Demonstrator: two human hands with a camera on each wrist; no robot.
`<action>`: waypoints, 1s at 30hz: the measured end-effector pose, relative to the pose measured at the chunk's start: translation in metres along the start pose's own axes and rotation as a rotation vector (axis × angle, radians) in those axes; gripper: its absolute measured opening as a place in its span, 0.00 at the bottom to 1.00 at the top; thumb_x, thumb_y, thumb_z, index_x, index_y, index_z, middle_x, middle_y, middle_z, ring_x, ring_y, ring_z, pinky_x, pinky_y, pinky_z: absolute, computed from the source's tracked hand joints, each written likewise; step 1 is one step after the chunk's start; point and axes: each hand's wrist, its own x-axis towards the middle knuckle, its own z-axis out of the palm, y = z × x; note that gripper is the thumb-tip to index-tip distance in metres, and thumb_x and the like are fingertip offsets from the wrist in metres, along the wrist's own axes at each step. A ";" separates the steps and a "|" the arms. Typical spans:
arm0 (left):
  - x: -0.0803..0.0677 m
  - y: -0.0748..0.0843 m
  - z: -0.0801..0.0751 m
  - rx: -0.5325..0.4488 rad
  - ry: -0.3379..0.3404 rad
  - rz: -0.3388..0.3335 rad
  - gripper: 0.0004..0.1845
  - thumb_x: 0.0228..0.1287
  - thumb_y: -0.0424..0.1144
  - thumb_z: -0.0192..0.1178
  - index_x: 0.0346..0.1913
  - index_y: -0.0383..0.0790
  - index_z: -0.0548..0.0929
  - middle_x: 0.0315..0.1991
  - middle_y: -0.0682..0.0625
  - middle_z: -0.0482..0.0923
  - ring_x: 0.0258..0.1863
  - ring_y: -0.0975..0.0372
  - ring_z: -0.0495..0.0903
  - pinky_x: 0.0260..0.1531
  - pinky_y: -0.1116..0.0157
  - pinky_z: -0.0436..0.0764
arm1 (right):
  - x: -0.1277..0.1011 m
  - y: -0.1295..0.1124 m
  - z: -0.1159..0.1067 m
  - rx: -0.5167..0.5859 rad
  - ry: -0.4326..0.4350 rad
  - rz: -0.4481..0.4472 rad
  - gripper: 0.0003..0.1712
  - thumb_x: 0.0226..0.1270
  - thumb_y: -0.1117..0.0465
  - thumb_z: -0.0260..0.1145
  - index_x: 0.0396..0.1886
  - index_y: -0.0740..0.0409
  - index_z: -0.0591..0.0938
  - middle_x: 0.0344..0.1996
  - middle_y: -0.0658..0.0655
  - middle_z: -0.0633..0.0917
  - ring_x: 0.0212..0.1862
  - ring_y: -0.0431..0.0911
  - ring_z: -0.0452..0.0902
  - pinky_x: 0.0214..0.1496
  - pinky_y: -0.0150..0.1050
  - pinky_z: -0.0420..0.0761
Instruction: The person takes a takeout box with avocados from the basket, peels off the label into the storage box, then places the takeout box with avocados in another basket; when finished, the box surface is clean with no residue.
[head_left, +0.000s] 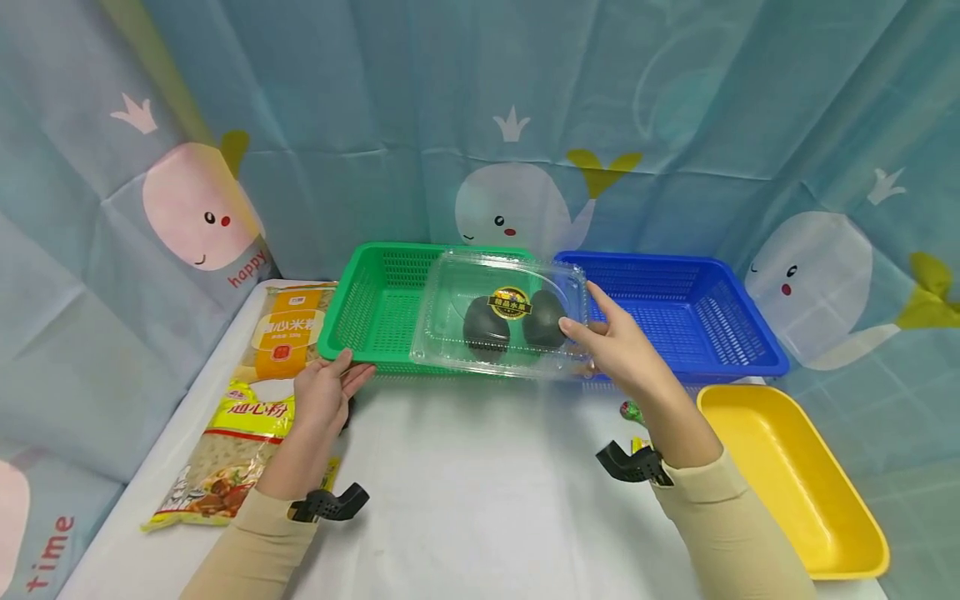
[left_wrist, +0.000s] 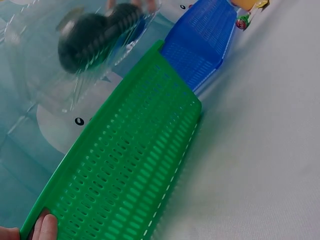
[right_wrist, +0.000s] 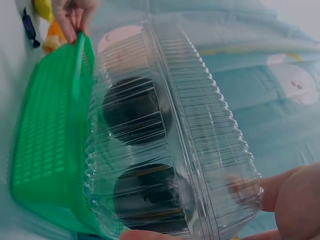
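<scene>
Clear plastic clamshell box [head_left: 498,317] is held above the green basket [head_left: 375,304], over its right half, lid closed. Two dark rounded fruits [head_left: 486,327] sit side by side inside; round yellow-black label [head_left: 510,302] on the lid. Right hand [head_left: 611,342] grips the box at its right end: thumb on the lid, fingers under the rim; the right wrist view shows fingertips [right_wrist: 240,187] pressed against the ribbed wall. Box is clear of the desk [head_left: 480,483]; whether it touches the basket rim I cannot tell.

Left hand [head_left: 326,392] pinches the front left rim of the green basket, thumb on top, fingers curled beneath.

Green basket stands at the back of the desk, centre-left. Blue basket [head_left: 675,312] is just beside it on the right, at the back edge. Yellow tray [head_left: 795,475] lies near the front right corner. Two noodle packets lie along the left edge: orange packet [head_left: 288,333] further back, yellow packet [head_left: 225,458] nearer the front. A small wrapped candy [head_left: 630,410] lies on the desk below the right wrist. Whale-print curtain [head_left: 525,125] hangs behind.
</scene>
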 end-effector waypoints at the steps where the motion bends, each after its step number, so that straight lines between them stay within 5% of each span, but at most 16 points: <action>1: 0.000 0.000 0.000 0.000 0.001 -0.001 0.23 0.75 0.37 0.56 0.68 0.33 0.66 0.40 0.48 0.85 0.38 0.58 0.90 0.46 0.62 0.87 | -0.004 0.002 -0.002 -0.013 0.002 -0.006 0.50 0.76 0.47 0.62 0.82 0.32 0.39 0.70 0.66 0.72 0.58 0.58 0.81 0.53 0.53 0.86; 5: 0.000 0.000 0.000 0.001 0.006 -0.007 0.21 0.76 0.36 0.55 0.66 0.33 0.67 0.42 0.48 0.83 0.39 0.57 0.90 0.47 0.62 0.86 | -0.021 0.012 -0.009 -0.040 -0.001 -0.028 0.50 0.75 0.46 0.62 0.82 0.34 0.39 0.71 0.68 0.71 0.64 0.60 0.78 0.57 0.59 0.82; 15: 0.001 0.003 0.001 -0.027 -0.001 -0.031 0.21 0.75 0.36 0.55 0.65 0.33 0.66 0.49 0.44 0.80 0.37 0.58 0.90 0.47 0.61 0.86 | -0.059 0.035 -0.016 -0.050 0.011 -0.033 0.51 0.74 0.44 0.63 0.82 0.34 0.41 0.72 0.73 0.66 0.66 0.65 0.74 0.50 0.54 0.87; 30: -0.002 0.005 -0.001 -0.080 -0.038 -0.057 0.13 0.75 0.35 0.55 0.58 0.37 0.71 0.40 0.48 0.84 0.40 0.55 0.90 0.48 0.59 0.86 | -0.091 0.074 0.001 0.016 0.029 -0.007 0.49 0.72 0.51 0.67 0.83 0.39 0.47 0.70 0.80 0.65 0.58 0.62 0.82 0.41 0.47 0.88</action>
